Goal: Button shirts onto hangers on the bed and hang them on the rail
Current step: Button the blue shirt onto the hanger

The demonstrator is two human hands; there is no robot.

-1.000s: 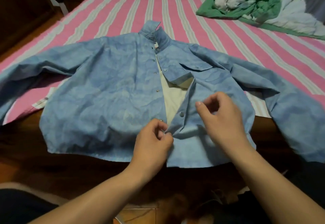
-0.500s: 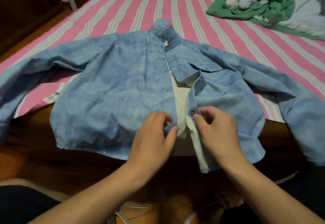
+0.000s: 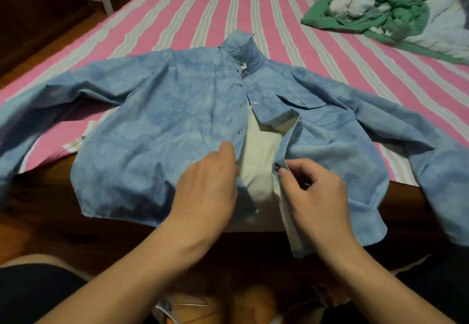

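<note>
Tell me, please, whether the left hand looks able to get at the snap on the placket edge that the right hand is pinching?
Probably yes: the left hand rests on the blue shirt just across the open front from that snap, with only pale lining between. The right hand grips beside it, not over it.

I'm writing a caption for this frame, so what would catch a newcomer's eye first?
First, the blue shirt spread front-up across the near edge of the pink striped bed, its front open over pale lining. Next, the two hands at the gap: the right hand pinches the placket by a metal snap, the left hand is on the opposite edge. A green cloth heap lies at the far right.
</note>
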